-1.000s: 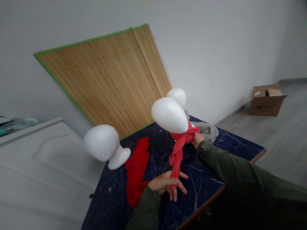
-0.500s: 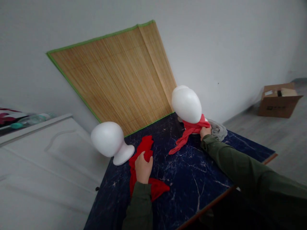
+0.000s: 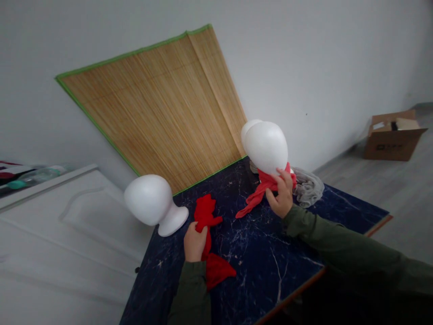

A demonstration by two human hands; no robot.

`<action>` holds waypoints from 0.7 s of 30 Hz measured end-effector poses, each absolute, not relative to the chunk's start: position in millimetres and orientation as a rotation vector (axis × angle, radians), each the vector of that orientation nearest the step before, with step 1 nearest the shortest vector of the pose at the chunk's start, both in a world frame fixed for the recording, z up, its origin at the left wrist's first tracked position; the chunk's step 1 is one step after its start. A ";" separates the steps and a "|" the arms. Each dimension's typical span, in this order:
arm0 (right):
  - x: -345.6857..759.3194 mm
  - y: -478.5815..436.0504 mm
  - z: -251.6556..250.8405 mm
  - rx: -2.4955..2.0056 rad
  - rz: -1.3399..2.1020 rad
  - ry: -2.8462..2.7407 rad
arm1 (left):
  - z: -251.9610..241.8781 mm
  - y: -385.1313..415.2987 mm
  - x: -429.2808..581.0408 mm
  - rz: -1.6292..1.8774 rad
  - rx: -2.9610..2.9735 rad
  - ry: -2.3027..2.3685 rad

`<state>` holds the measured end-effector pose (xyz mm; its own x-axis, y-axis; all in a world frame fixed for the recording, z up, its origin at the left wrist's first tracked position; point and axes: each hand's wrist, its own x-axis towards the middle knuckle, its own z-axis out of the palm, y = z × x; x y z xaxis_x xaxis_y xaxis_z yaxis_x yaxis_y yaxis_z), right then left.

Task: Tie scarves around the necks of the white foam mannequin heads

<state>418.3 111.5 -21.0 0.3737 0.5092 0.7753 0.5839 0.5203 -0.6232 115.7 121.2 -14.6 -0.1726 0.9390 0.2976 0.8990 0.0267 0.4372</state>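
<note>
Red scarf [image 3: 206, 216]: near-left of tabletop [image 3: 270, 257], gripped in the closed left hand [image 3: 195, 241]. Top end now lifted and bunched, where it lay flat half a second ago; tail rests toward the near edge.
Bare foam head [image 3: 149, 201]: left edge, just beside.
Right hand [image 3: 281, 196]: has come up, fingers pinching coral scarf [image 3: 252, 203] wrapped on far head [image 3: 266, 146].
Grey cloth [image 3: 307, 187]: beside that head.
Mat [image 3: 162, 104]: behind.

We note a plain white wall [image 3: 321, 54] on the far side, with a green-edged bamboo mat [image 3: 162, 108] against it behind a dark marbled table [image 3: 270, 257]. A white panelled cabinet [image 3: 67, 234] stands at left. At far right, grey plank floor [image 3: 389, 194] and an open cardboard box [image 3: 392, 144]; the light is dim and even.
</note>
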 end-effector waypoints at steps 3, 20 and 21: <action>387.2 99.6 -33.4 -0.922 0.553 -1.583 | -16.1 115.7 137.5 1.095 1.924 1.732; 368.2 111.5 -58.9 -0.596 2.149 -1.280 | -24.2 102.2 175.8 1.324 0.986 1.011; 369.0 111.3 -56.8 -0.640 2.129 -1.212 | -23.5 106.0 171.7 1.408 0.938 1.025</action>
